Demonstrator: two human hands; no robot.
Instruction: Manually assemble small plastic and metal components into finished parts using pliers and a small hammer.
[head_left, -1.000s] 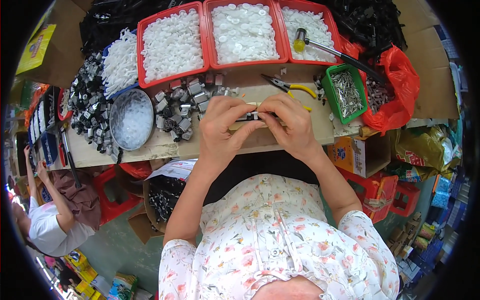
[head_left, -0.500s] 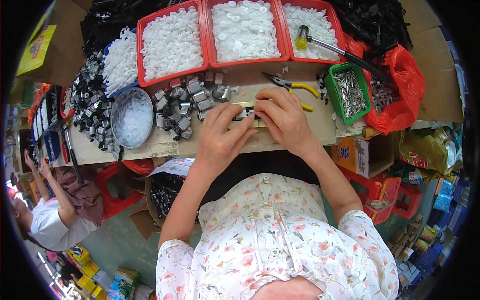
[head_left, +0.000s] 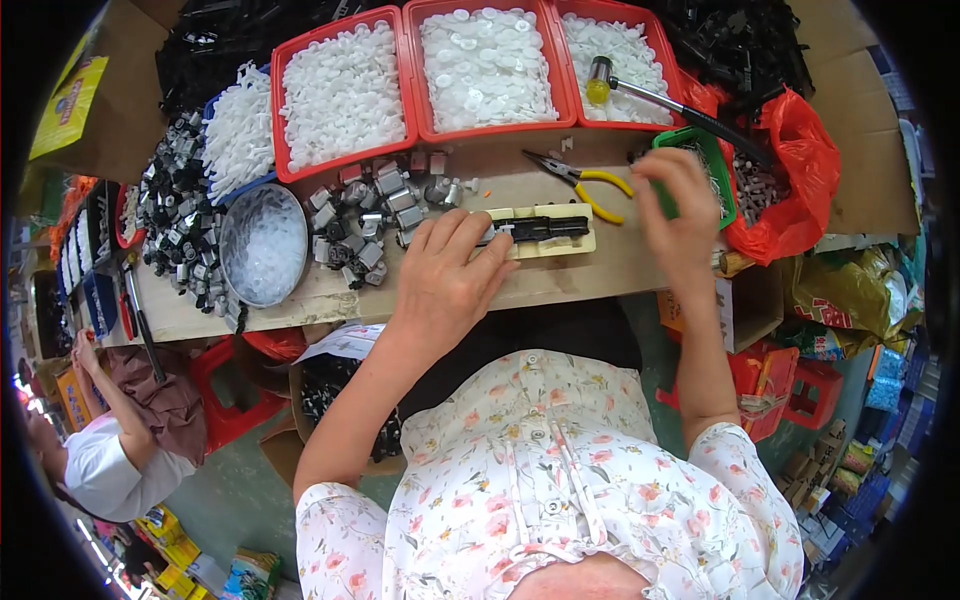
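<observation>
On the bench in front of me lies a cream-coloured block (head_left: 572,246) with a long black part (head_left: 550,229) seated in its groove. My left hand (head_left: 447,278) grips the block's left end, fingertips and thumb against a small silver and white piece there. The fingers cover part of that end. My right hand (head_left: 685,215) is raised at the near side of the green tray (head_left: 728,192) of metal pins, partly hiding it. Its fingers are loosely curled, with thumb and forefinger apart and nothing visible between them. Yellow-handled pliers (head_left: 585,182) lie just behind the block.
Red trays (head_left: 410,75) of white plastic parts line the back. A hammer (head_left: 680,105) rests across the right one. Silver-black pieces (head_left: 345,235) and a metal bowl (head_left: 262,292) stand left. A red bag (head_left: 815,190) sits right. Another person (head_left: 120,435) works far left.
My right hand has left the block and moved right to the green tray, uncovering the black part. My left hand stays on the block's left end.
</observation>
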